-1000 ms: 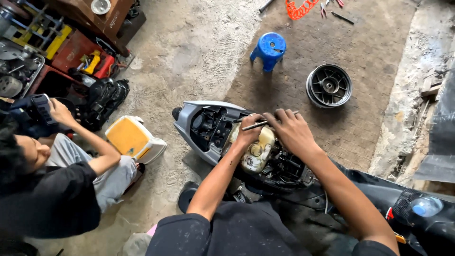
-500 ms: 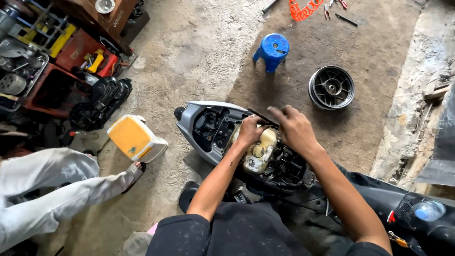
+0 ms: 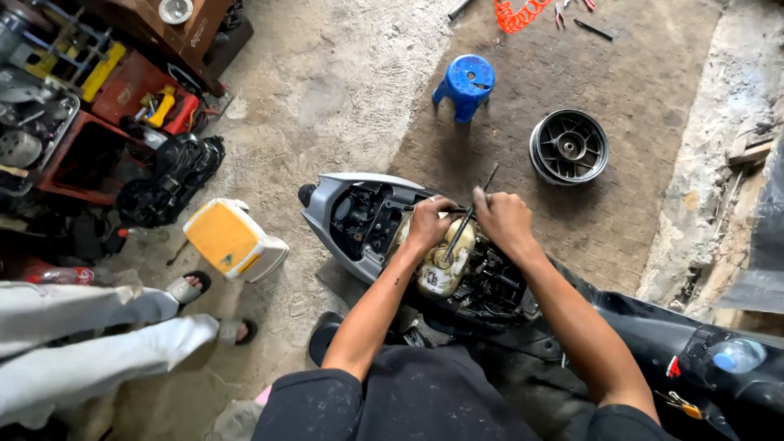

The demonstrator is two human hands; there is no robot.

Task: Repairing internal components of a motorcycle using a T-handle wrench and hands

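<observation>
- We are looking down at a scooter (image 3: pixel 343 214) w/ its grey tail panels opened up; a cream-coloured tank (image 3: pixel 445 265) is sitting in the exposed bay, roughly mid-picture
- Our left hand (image 3: pixel 430 223) is closing its grip round the upper edge of the tank, fingers curled tight on it; wrist is angling down from the forearm
- Our right hand (image 3: pixel 504 220) is clenching a long thin dark rod (image 3: pixel 465 220), prob. a screwdriver; the rod is slanting from upper right down to lower left, its lower tip touching the top of the tank, its upper end sticking out above the knuckles
- Both hands are sitting just beside each other, over the tank; we can't tell if they are touching
- A blue plastic stool (image 3: pixel 465 83) is standing on the floor beyond the scooter; a black wheel rim (image 3: pixel 569 147) is lying flat to its right, well apart from the hands
- A yellow & white canister (image 3: pixel 233 241) is lying tilted on the concrete left of the scooter; near it another person's legs in pale trousers (image 3: pixel 82 339) and sandals are stretching in from the left edge
- Red tool trays (image 3: pixel 122 90) w/ parts are crowding the upper left; an orange coiled thing (image 3: pixel 519 13) and some pliers are lying at the top edge
- A clear bottle (image 3: pixel 737 355) is resting on the scooter's dark front part, lower right
</observation>
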